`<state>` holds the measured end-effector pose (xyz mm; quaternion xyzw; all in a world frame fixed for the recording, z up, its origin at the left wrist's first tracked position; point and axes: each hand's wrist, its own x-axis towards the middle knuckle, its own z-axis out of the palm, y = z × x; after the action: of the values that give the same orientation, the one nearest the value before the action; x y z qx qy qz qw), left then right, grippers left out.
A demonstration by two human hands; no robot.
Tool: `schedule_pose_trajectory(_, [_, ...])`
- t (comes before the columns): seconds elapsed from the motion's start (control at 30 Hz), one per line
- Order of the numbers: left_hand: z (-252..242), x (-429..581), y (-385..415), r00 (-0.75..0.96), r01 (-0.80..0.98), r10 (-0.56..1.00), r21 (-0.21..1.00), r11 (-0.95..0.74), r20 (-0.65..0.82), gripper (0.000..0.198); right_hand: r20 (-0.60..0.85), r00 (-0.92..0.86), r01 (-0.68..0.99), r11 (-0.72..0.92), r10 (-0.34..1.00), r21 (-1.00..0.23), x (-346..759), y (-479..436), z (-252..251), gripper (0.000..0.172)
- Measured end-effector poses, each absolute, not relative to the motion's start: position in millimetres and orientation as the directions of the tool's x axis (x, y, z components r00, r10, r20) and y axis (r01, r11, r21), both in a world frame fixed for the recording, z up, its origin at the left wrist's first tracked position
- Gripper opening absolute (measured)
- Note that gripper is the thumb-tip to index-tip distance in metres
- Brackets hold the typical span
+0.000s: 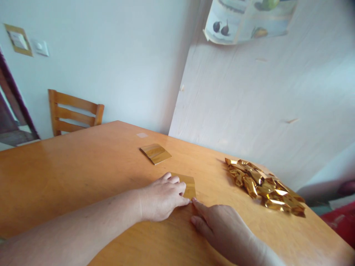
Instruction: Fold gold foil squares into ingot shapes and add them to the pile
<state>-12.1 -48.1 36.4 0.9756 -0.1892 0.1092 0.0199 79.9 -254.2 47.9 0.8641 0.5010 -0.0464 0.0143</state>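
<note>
A sheet of gold foil paper (190, 186) lies on the wooden table (83, 170), partly covered by my left hand (166, 194). The fingers of that hand are bent and press the paper down, its thumb along the near edge. My right hand (219, 225) reaches in from the right, its index fingertip at the paper's near right corner and its thumb held apart below. The other right fingers are hidden. Just beyond my left hand sits a flat stack of gold foil sheets (155, 153), apart from both hands.
A heap of folded gold foil pieces (266, 186) covers the table's right side. A small pale patch (142, 135) is near the far edge. A wooden chair (76, 111) stands behind the far left edge. A wall and a pale board (235, 96) rise behind the table.
</note>
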Motion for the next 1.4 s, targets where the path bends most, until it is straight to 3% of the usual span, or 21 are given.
schedule_pose_trajectory(0.23, [49,-22,-30,0.933,-0.322,-0.312,0.032,-0.946,0.18,0.033,-0.09,0.493,0.863,-0.499,0.866,-0.073,84,-258,44,0.038])
schedule_pose_trajectory(0.43, [61,-30,-28,0.962,-0.241,-0.245,-0.04,-0.97,0.124,0.02,-0.134,0.499,0.857,-0.51,0.856,-0.068,86,-259,42,0.04])
schedule_pose_trajectory(0.63, [72,-34,-32,0.982,-0.189,-0.188,-0.1,-0.977,-0.012,0.021,-0.13,0.482,0.864,-0.495,0.866,-0.093,88,-260,41,0.042])
schedule_pose_trajectory(0.9, [71,-37,-29,0.988,-0.151,-0.153,-0.064,-0.986,0.029,0.019,-0.131,0.484,0.861,-0.497,0.865,-0.105,88,-261,41,0.044])
schedule_pose_trajectory(1.07, [67,-33,-23,0.98,-0.134,-0.143,-0.072,-0.988,0.139,0.02,-0.125,0.482,0.863,-0.494,0.867,-0.102,92,-261,39,0.043])
schedule_pose_trajectory(1.2, [64,-26,-20,0.972,-0.092,-0.081,0.04,-0.995,0.223,0.015,-0.057,0.471,0.865,-0.474,0.88,-0.167,94,-258,35,0.034])
schedule_pose_trajectory(1.4, [55,-20,-32,0.965,-0.194,-0.154,0.182,-0.964,0.212,0.01,0.04,0.484,0.843,-0.453,0.874,-0.289,97,-253,33,0.022])
